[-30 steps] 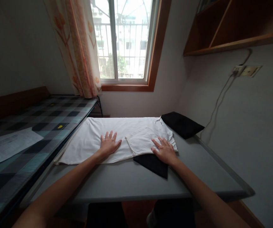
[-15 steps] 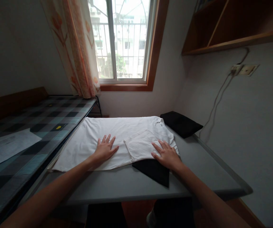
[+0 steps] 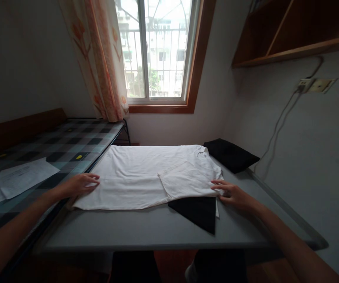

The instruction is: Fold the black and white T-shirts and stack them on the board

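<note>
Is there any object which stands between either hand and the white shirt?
Nothing visible does. The left hand is at the left end of the white shirt, the right hand at its right end; the black piece juts from under the near edge, blocking neither.

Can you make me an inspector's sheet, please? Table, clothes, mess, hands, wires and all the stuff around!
Surface: grey table, with the clothes on it.
Things: white shirt, spread out, one part folded over; black cloth shows from under its near edge.
Clutter: papers on the bed.
Hands: left hand at the shirt's left end, right hand at its right; both open.
Cables: one, running down from the socket.
Surroundings: window, curtain, shelf.
</note>
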The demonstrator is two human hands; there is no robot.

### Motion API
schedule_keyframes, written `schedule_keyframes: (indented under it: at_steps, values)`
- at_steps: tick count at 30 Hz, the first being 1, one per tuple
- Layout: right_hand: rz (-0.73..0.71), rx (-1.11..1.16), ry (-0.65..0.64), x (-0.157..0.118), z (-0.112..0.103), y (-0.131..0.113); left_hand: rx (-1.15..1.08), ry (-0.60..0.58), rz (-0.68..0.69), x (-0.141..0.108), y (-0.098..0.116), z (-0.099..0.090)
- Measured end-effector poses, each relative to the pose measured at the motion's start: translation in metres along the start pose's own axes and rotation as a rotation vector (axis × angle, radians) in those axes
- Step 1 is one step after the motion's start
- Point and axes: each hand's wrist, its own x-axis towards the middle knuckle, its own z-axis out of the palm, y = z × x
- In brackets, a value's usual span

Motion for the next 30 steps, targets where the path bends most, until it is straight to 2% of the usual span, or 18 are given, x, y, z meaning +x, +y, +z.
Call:
schedule_keyframes:
  at_steps: [4, 7, 14, 18, 24, 30]
  values:
    - [-0.001, 0.076, 0.024, -0.001, -0.003, 0.001, -0.043, 0.001, -0.002, -0.023, -0.026, -0.01]
    - [0.05, 0.158, 0.037, 0.002, -0.008, 0.004, -0.084, -0.036, 0.033, -0.034, -0.035, -0.013]
    - [0.104, 0.347, 0.044, 0.008, -0.018, 0.013, -0.081, -0.024, 0.04, -0.038, -0.027, -0.011]
    - [0.119, 0.397, 0.076, 0.009, -0.017, 0.016, -0.037, 0.032, 0.037, -0.033, -0.029, -0.003]
    - [0.104, 0.273, 0.105, 0.006, -0.015, 0.018, -0.023, 0.144, 0.076, -0.032, -0.03, 0.008]
    - [0.138, 0.189, 0.122, -0.001, -0.015, 0.019, -0.163, 0.185, 0.052, -0.034, -0.023, 0.008]
